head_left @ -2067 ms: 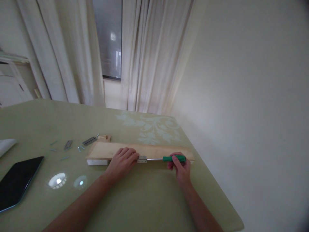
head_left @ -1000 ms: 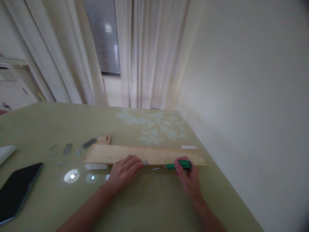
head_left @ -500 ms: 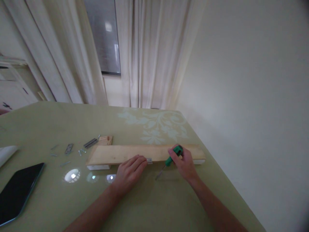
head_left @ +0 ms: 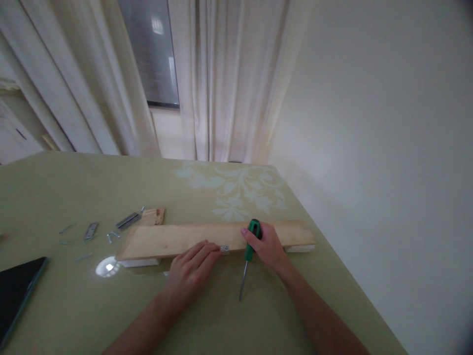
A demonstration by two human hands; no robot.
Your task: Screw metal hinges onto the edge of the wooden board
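Note:
A long pale wooden board [head_left: 185, 235] rests on white blocks [head_left: 140, 263] that show under its left and right ends. At the board's near edge sits a small metal hinge [head_left: 225, 249]. My left hand [head_left: 194, 268] lies along that edge, its fingertips closed on the hinge's left end. The green-handled screwdriver [head_left: 253, 231] is gripped in my right hand [head_left: 269, 245], just right of the hinge. Its shaft slants down toward me, and the tip is apart from the hinge.
On the left of the table lie a loose hinge [head_left: 90, 231], a longer pair of hinge plates [head_left: 128, 221] and several screws [head_left: 109, 238]. Behind the board is a wood offcut [head_left: 153, 216]. A dark tablet [head_left: 18, 291] lies front left. A white wall [head_left: 369, 172] borders the right.
The screwdriver has swung more upright, its tip now lower and nearer to me, and my right hand has shifted left. My left hand stays at the hinge. The view has turned slightly right.

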